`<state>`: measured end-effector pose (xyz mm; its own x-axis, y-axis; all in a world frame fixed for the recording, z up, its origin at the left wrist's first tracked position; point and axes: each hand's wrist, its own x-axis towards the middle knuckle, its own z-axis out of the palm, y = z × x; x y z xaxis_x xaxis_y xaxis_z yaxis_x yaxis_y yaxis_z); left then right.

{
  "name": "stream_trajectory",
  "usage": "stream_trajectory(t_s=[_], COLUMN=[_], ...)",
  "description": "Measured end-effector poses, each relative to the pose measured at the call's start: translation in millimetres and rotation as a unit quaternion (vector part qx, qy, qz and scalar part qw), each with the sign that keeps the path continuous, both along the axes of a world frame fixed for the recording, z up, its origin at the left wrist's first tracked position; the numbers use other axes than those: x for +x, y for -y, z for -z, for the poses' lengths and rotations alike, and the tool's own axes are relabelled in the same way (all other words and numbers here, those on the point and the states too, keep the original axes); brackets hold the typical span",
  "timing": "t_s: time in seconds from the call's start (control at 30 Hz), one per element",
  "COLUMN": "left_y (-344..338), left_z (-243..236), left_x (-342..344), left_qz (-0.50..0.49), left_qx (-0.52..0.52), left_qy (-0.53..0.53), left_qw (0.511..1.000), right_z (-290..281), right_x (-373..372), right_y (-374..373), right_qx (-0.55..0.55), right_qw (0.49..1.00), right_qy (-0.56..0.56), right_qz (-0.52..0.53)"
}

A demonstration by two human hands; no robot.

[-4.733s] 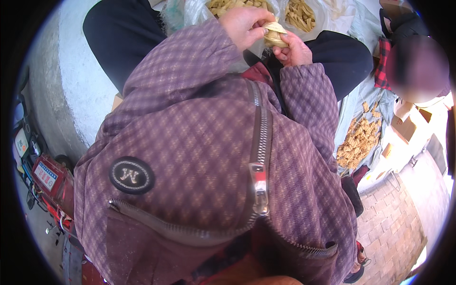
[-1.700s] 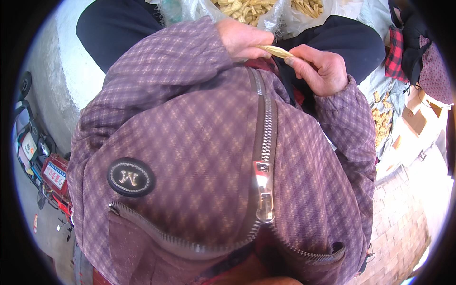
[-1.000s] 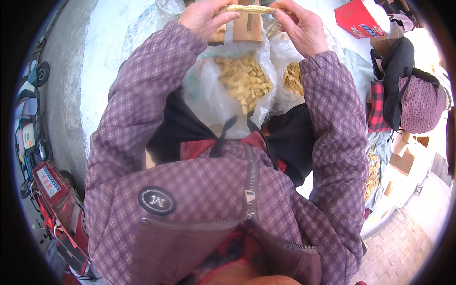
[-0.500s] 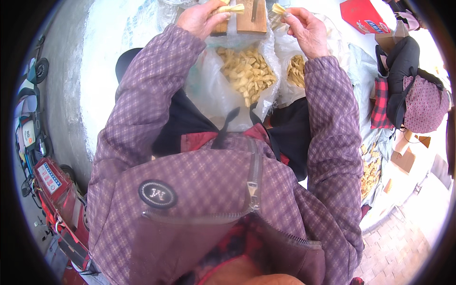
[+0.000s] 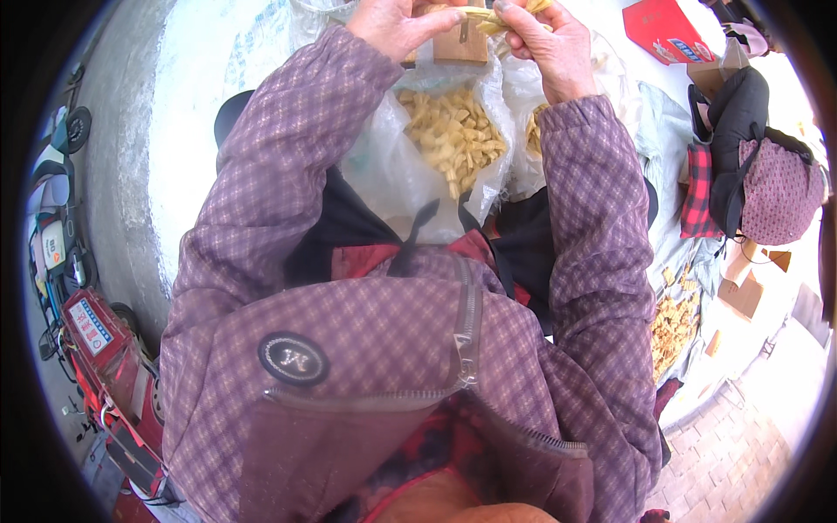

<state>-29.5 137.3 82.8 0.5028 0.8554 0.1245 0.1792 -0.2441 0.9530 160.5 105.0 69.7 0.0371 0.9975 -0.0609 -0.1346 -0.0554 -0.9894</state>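
Husk strip (image 5: 478,14) comes back together: left hand (image 5: 392,24) and right hand (image 5: 545,39), apart a moment ago, both pinch it again above the open bag of cut pieces (image 5: 453,139).

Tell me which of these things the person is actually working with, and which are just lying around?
In use:
- left hand and right hand, both gripping a pale yellow strip
- wooden block
- clear bags of cut yellow pieces

Lying about:
- red box
- cardboard boxes
- red machine
- yellow pieces on a sheet
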Motion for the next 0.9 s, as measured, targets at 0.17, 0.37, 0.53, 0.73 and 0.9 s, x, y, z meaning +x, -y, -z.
stream_trajectory(t_s=[0.17, 0.37, 0.53, 0.73, 0.9], left_y=[-27.2, -31.4, -23.6, -14.9, 41.4], left_z=[2.8, 9.0, 12.5, 22.9, 24.7], left_x=[5.7, 7.0, 9.6, 1.6, -3.7], left_qz=[-0.009, -0.026, -0.055, -0.08, -0.034], left_qx=[0.04, 0.073, 0.144, 0.152, 0.057], left_qy=[0.009, 0.003, -0.067, -0.084, -0.034], left_qw=[0.999, 0.997, 0.986, 0.982, 0.997], right_z=[-1.0, 11.2, 28.6, 86.1, 21.3], right_x=[5.2, 7.9, 6.2, 27.0, 16.8], right_y=[-27.4, -37.7, -37.1, -24.7, 49.1], right_qx=[0.028, 0.032, 0.021, 0.087, -0.065], right_qw=[0.999, 0.998, 0.996, 0.971, 0.99], right_qy=[0.023, 0.042, 0.077, 0.196, 0.121], right_qz=[0.024, 0.022, 0.03, 0.105, -0.021])
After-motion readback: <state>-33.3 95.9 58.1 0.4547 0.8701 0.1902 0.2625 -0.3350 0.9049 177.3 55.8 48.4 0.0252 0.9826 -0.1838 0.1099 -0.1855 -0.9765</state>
